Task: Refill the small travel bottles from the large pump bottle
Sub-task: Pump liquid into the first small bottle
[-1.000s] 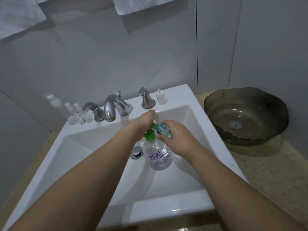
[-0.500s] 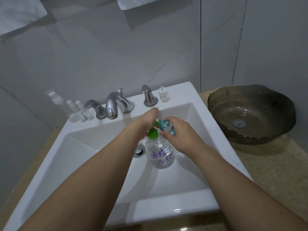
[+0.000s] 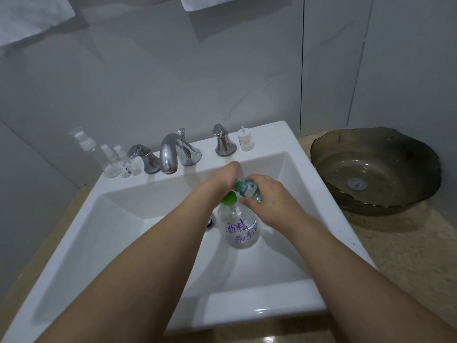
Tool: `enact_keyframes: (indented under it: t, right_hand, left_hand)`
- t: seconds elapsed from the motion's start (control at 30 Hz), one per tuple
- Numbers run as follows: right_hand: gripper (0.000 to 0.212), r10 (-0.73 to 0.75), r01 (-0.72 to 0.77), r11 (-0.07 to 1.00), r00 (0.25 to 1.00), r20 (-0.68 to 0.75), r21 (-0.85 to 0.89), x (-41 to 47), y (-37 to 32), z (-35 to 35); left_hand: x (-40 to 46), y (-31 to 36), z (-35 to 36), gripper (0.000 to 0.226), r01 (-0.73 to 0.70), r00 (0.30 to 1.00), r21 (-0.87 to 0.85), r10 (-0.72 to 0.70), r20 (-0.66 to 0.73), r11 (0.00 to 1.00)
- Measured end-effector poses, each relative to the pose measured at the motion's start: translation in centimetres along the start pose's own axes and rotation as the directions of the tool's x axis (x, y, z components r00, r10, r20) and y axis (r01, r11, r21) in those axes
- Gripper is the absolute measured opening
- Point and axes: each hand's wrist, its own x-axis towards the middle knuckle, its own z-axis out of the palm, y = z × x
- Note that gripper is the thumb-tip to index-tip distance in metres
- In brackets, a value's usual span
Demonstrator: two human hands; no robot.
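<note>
Head view: both hands at the pump bottle, over the white sink.

I see the large pump bottle [image 3: 238, 225] standing upright in the basin of the sink [image 3: 259, 308], beside the drain, with purple handwriting on its clear body and a green pump head. The left hand [image 3: 223, 178] lies on top of that pump head; its fingers are hidden beyond the knuckles, so I cannot tell how they are set. The right hand [image 3: 268, 198] has fingers and thumb curled round a small travel bottle [image 3: 248, 190] (bluish, tilted), its mouth at the green nozzle. On the far left ledge, left of the faucet [image 3: 170, 154], stand three clear spray bottles [image 3: 111, 158]. A small white pump cap [image 3: 245, 141] sits far right of the right tap. A dark glass bowl [image 3: 376, 169] rests on the counter at right.
</note>
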Motion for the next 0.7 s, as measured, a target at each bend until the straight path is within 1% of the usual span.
enact_keyframes:
  t: [0.2, 0.33, 0.43, 0.63, 0.7]
  right_hand:
    - [0.045, 0.002, -0.003, 1.0, 1.0, 0.009, 0.021, -0.3, -0.1, -0.2]
    - [0.043, -0.003, 0.003, 1.0, 1.0, 0.012, 0.03, -0.2, -0.2, -0.3]
    - [0.04, 0.005, -0.006, 0.999, 1.0, 0.011, 0.043, -0.2, -0.2, -0.3]
    - [0.038, 0.01, -0.01, 0.998, 1.0, 0.011, 0.058, -0.2, -0.2, -0.3]
    - [0.038, 0.004, -0.004, 0.998, 1.0, 0.001, 0.058, -0.2, -0.2, -0.3]
  left_hand:
    - [0.1, -0.1, -0.4, 0.041, 0.011, 1.0, 0.014, -0.011, -0.001, 1.0]
    - [0.2, 0.4, -0.8, 0.048, 0.03, 1.0, 0.01, -0.03, -0.008, 0.999]
    - [0.4, 0.3, -0.9, 0.046, 0.036, 0.999, 0.026, -0.035, -0.009, 0.999]
    - [0.5, -0.1, -1.3, 0.049, 0.064, 0.998, 0.08, -0.064, 0.007, 0.995]
    - [0.7, -0.1, -1.3, 0.049, 0.056, 0.998, 0.071, -0.056, 0.002, 0.996]
